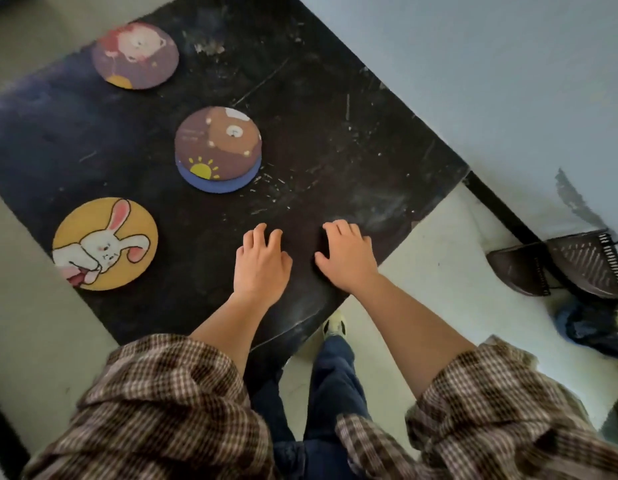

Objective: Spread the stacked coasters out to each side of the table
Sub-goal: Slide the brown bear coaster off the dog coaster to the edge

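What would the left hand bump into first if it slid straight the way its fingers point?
Probably the stack of coasters in the middle: the left hand points up the table roughly toward it.

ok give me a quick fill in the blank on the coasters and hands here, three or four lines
1. The yellow coaster near the table's edge shows a white ____.
2. The bear coaster in the middle lies on top of a ____ coaster.
3. Counting the one under the bear, ____ coasters show on the black table.
4. The left hand and the right hand rest on the table, holding ____.

Missing words: rabbit; blue; four; nothing
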{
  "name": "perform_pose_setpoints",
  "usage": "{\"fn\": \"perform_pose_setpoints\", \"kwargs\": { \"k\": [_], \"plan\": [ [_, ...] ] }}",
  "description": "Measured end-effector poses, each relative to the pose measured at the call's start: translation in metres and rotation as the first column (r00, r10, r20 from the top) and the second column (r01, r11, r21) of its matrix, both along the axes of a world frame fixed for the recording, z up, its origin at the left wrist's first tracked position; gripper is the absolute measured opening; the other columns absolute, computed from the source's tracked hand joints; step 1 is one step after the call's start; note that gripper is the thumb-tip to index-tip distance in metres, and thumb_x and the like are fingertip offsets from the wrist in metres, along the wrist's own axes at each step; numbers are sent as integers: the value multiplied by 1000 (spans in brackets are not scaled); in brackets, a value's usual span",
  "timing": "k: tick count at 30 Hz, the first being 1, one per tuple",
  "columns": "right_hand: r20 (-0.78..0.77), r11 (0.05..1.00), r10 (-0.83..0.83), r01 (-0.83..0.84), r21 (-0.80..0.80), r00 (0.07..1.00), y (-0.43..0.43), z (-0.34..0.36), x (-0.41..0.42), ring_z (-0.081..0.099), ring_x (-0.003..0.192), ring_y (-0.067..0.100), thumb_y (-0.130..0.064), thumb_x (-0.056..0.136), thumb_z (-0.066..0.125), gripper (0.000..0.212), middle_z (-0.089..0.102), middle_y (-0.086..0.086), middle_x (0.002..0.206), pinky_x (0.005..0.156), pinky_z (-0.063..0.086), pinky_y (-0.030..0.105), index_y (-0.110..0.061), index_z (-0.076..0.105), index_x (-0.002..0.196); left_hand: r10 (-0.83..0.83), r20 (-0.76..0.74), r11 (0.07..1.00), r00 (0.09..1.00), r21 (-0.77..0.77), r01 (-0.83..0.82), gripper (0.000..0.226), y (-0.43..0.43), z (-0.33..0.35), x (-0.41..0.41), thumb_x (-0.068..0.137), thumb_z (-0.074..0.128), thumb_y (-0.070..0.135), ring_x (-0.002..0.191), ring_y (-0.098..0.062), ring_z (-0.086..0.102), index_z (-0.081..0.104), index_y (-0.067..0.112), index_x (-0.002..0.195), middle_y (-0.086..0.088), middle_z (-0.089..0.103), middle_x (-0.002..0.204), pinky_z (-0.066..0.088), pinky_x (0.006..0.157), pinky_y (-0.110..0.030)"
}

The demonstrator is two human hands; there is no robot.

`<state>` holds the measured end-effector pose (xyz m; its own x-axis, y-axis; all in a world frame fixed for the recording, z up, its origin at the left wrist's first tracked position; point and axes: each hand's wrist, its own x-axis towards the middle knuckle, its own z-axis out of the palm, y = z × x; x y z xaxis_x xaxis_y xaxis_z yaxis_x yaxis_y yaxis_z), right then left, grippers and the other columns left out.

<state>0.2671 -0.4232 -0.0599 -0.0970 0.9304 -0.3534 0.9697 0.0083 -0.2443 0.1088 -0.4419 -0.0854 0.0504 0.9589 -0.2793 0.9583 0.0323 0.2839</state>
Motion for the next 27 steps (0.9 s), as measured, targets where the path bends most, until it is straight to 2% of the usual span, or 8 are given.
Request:
{"fn": "perform_pose_setpoints", "kwargs": {
  "k": [5,9,13,20,27],
  "plan": [
    [-27,977,213,-212,21,977,33,-5,7,38,124,27,-33,87,52,51,44,8,136,98,36,48,-13,40,133,241,-5,970,970,0,-241,49,3,4,14,94,45,34,136,-31,29,37,16,139,-14,33,149,38,102,-44],
    [9,924,378,-378,58,926,61,-7,9,41,122,28,-34,87,53,52,45,9,135,96,38,46,-12,40,132,399,14,917,917,-7,-399,50,6,7,27,94,45,34,136,-31,29,36,16,140,-14,33,149,39,102,-44],
    [27,884,462,-463,63,887,91,-10,0,41,121,29,-35,86,54,53,46,10,134,94,38,45,-12,40,132,503,44,863,863,16,-504,49,17,10,28,94,45,31,134,-31,31,37,14,139,-15,36,146,40,99,-43],
    [9,858,506,-504,95,863,144,-11,-36,43,118,29,-34,86,55,52,48,10,131,92,38,44,-11,41,130,571,86,814,817,68,-576,48,63,11,0,92,48,30,130,-30,34,39,13,137,-13,43,141,42,96,-42],
    [-63,903,421,-411,127,905,197,-18,-69,44,118,28,-36,87,55,50,50,11,130,92,40,45,-11,44,129,667,144,732,731,56,-679,49,103,2,-20,93,46,29,131,-29,29,37,14,139,-13,34,149,38,100,-41]
  ]
}}
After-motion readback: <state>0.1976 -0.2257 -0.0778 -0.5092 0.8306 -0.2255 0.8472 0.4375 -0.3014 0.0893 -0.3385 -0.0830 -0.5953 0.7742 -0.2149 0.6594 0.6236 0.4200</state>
